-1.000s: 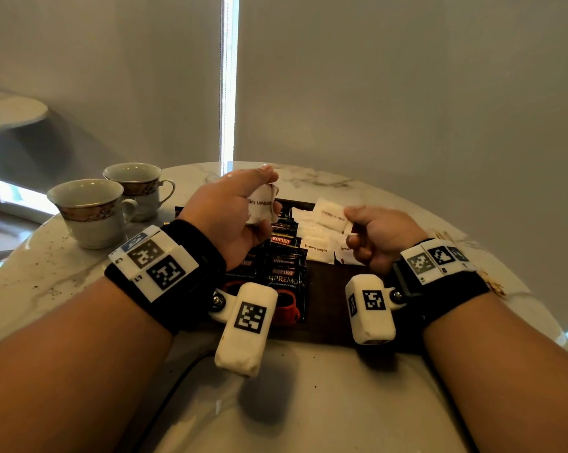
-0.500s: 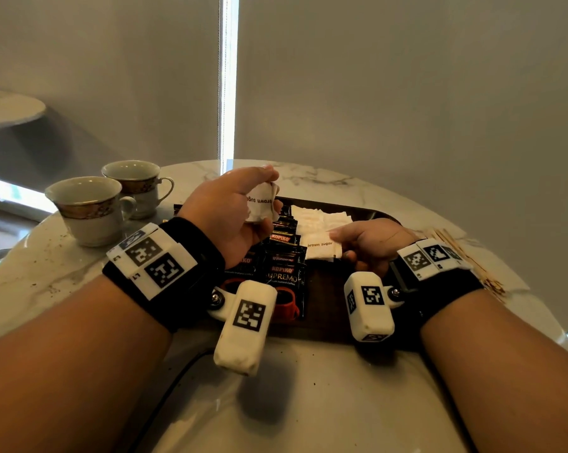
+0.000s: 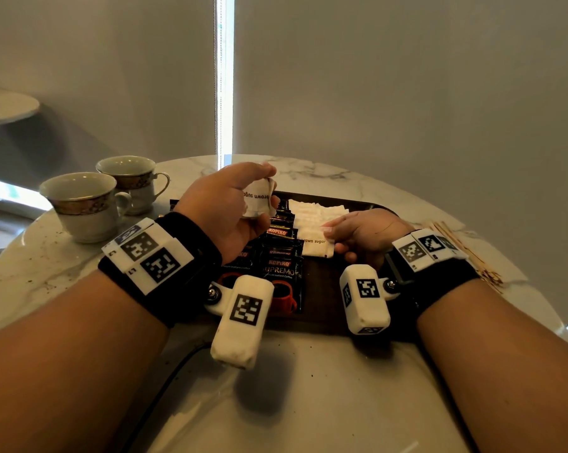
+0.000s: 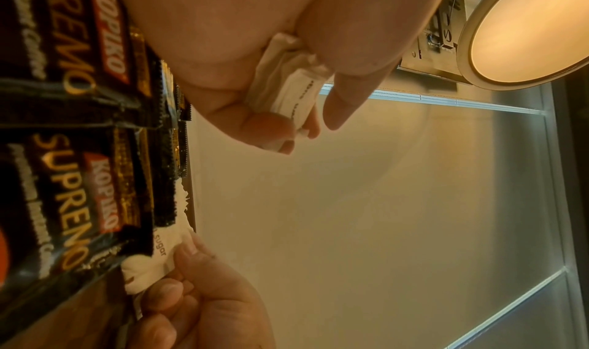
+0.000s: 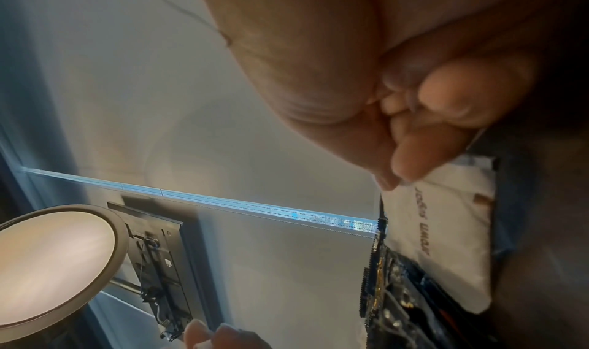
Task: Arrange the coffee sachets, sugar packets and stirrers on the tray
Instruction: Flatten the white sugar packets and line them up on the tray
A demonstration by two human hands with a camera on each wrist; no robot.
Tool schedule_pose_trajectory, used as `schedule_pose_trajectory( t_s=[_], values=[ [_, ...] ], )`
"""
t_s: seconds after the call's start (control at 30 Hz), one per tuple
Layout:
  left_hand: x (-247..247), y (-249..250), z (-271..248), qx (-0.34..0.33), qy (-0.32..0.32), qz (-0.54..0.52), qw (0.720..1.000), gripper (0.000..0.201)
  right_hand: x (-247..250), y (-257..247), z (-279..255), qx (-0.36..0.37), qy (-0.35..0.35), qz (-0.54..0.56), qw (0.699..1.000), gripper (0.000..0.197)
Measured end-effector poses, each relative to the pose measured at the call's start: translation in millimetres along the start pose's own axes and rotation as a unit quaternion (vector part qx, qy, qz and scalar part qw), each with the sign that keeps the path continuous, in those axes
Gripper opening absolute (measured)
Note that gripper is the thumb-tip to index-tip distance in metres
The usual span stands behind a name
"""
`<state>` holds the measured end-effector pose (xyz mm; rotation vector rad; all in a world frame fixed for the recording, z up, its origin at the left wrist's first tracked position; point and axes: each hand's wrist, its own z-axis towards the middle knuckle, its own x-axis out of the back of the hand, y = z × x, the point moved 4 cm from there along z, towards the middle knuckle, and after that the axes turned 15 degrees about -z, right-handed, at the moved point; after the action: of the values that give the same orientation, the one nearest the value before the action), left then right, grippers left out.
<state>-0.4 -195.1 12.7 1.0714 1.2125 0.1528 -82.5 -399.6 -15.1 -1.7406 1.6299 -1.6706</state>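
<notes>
A dark wooden tray [image 3: 325, 289] lies on the marble table. On it, black Kopiko coffee sachets [image 3: 281, 256] overlap in a column, and a row of white sugar packets [image 3: 312, 212] lies to their right. My left hand [image 3: 230, 207] is raised over the sachets and grips a small stack of sugar packets [image 3: 258, 199] [image 4: 287, 95]. My right hand [image 3: 358, 237] pinches the right edge of one brown sugar packet [image 3: 315, 246] [image 5: 446, 228], which lies flat at the near end of the white row. Wooden stirrers [image 3: 462, 250] lie on the table right of the tray.
Two gold-banded teacups [image 3: 83, 204] [image 3: 130, 181] stand at the table's back left. A grey curtain hangs behind the round table [image 3: 308, 403]. A black cable [image 3: 165, 384] runs across the table's near left part.
My right hand carried one sugar packet down from mid-air and set it flat at the near end of the white row. The left hand stayed raised with its stack.
</notes>
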Motion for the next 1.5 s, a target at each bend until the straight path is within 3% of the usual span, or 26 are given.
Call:
schedule_pose_trajectory(
  t_s=[0.4,0.87,1.27,1.4,1.5],
  values=[
    [0.2,-1.3,-0.3,-0.003,0.011,0.004,1.000,0.013,-4.4,-9.1,-11.8,0.004,-0.003,-0.019,1.000,0.013],
    [-2.7,0.1,-4.5,0.001,0.000,-0.007,1.000,0.013,-1.6,-8.5,-12.3,0.014,0.048,0.006,0.999,0.013],
    [-9.9,-2.2,-10.3,0.027,-0.011,-0.024,0.999,0.039,10.9,-12.3,-11.6,0.051,0.113,0.075,0.989,0.010],
    [-11.7,-3.9,-11.3,0.034,-0.042,0.013,0.998,0.030,16.0,-24.4,-18.5,0.092,0.118,0.140,0.979,0.010],
    [-11.5,-4.8,-9.9,0.023,-0.047,0.032,0.998,0.014,7.2,-39.9,-33.2,0.152,0.046,0.182,0.970,0.019]
  ],
)
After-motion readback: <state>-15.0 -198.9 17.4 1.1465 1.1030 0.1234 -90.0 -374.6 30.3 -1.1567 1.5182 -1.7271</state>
